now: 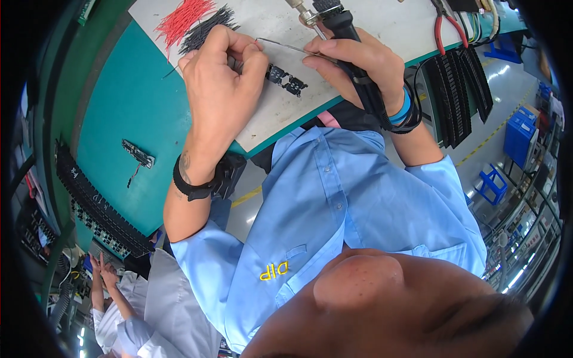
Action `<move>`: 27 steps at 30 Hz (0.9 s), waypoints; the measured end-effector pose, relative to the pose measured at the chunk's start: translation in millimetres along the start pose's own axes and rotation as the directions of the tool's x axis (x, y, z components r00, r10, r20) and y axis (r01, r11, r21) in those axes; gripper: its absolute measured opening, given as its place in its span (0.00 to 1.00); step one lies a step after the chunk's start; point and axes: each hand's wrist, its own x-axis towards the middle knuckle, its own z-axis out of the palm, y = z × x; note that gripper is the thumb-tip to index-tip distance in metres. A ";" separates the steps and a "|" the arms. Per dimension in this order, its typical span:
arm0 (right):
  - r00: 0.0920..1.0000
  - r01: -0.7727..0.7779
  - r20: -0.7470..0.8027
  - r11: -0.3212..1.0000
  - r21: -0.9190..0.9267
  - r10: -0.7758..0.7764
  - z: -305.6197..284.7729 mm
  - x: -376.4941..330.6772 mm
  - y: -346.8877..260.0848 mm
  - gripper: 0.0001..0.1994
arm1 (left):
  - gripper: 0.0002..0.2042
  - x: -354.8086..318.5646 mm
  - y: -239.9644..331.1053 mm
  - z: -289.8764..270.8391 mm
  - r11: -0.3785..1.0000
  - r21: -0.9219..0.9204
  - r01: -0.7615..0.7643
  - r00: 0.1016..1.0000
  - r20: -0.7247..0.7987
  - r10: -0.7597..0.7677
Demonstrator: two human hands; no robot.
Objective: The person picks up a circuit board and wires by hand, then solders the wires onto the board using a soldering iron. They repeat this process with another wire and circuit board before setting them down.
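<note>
My left hand (pixel 218 77) is closed, pinching a thin silver solder wire (pixel 283 46) that runs right toward my right hand. My right hand (pixel 364 59) grips the black handle of a soldering iron (pixel 358 77), whose metal tip (pixel 301 13) points up and away from me. Between the hands, a small black connector part (pixel 286 79) lies on the white work mat (pixel 271 122), just below the wire. Both wrists carry bands: black on the left, blue and black on the right.
Bundles of red and black cut wires (pixel 191 21) lie at the mat's far left. Red-handled pliers (pixel 446 28) and black slotted strips (pixel 462 95) are at right. A small circuit board (pixel 138 153) and a long black tray (pixel 98 206) lie on the teal table. Another person (pixel 122 298) works at lower left.
</note>
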 end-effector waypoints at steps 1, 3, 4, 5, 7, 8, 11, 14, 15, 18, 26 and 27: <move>1.000 -0.004 0.003 1.000 -0.020 0.005 -0.3 1.2 -1.7 0.20 | 0.04 0.0 0.6 0.3 1.000 -0.013 0.005 1.000 -0.006 -0.005; 1.000 -0.011 -0.007 1.000 -0.028 0.010 0.2 0.6 -3.3 0.19 | 0.04 -0.4 0.9 0.6 1.000 -0.025 0.006 1.000 -0.012 -0.006; 1.000 -0.019 -0.013 0.999 -0.034 0.019 0.6 -0.2 -3.7 0.18 | 0.04 -1.0 0.6 0.9 1.000 -0.022 0.006 1.000 -0.008 -0.006; 0.999 -0.028 -0.019 0.999 -0.040 0.027 0.7 -0.4 -3.6 0.17 | 0.04 -1.4 0.4 1.0 1.000 -0.019 0.006 1.000 -0.004 -0.006; 0.999 -0.025 -0.025 0.999 -0.034 0.024 0.6 -0.1 -2.7 0.18 | 0.04 -0.2 0.5 1.3 1.000 -0.015 0.004 1.000 -0.001 -0.004; 0.999 -0.025 -0.028 0.999 -0.023 0.024 1.2 -0.6 -2.9 0.19 | 0.04 -0.7 0.5 1.4 1.000 -0.019 0.014 1.000 -0.002 -0.014; 0.999 -0.014 -0.036 1.000 -0.013 0.014 2.2 0.1 -2.5 0.20 | 0.04 -1.4 0.3 1.9 0.999 -0.027 0.039 0.999 -0.005 -0.039; 0.999 0.010 -0.047 1.000 -0.019 -0.011 2.5 0.5 -0.3 0.21 | 0.04 0.4 0.9 1.5 0.999 -0.031 0.016 1.000 -0.008 -0.016; 0.999 0.001 -0.048 1.000 -0.014 -0.001 2.7 -1.1 0.5 0.21 | 0.04 0.1 0.6 1.7 0.999 -0.031 0.018 1.000 -0.008 -0.019; 0.999 -0.018 -0.049 1.000 -0.003 0.018 3.2 -3.4 3.6 0.22 | 0.05 -0.9 -0.2 2.2 0.999 -0.034 0.003 1.000 -0.006 -0.003; 0.999 0.040 0.019 0.996 -0.084 -0.038 -1.1 -1.4 3.0 0.25 | 0.05 -0.4 2.1 1.9 0.999 -0.038 0.009 1.000 0.003 -0.009; 0.999 0.040 0.011 0.997 -0.069 -0.039 -0.7 -2.9 5.5 0.26 | 0.05 -0.3 2.2 1.9 0.999 -0.040 0.010 1.000 0.002 -0.009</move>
